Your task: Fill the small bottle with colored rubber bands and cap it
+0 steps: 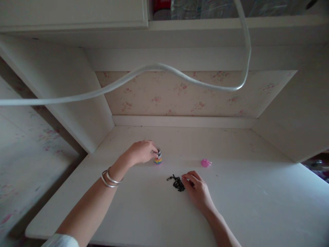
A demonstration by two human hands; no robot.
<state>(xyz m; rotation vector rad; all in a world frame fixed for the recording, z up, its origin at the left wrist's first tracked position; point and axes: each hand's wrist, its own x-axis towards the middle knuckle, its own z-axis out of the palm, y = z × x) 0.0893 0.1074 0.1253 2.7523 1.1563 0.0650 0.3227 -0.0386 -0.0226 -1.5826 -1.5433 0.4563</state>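
My left hand (144, 151) is closed around the upper part of a small cylinder (158, 160), grey and dark at the top with rainbow-coloured bands below. The cylinder stands upright on or just over the white desktop; its base contact is too small to tell. A black chain (178, 184) lies in a heap in front, with a clip-like loop at its left end. At the heap's right edge is my right hand (196, 188), thumb and fingers drawn together; whether they grip part of the chain is hidden. A small pink round object (205, 163) with a loop rests further back.
The white desktop (144, 212) is walled by side panels and a floral back wall (164, 96). Across the upper view hangs a white cable (154, 67). Overhead, a cabinet (72, 15) has an open compartment with plastic-wrapped things. Some items show at the far right edge.
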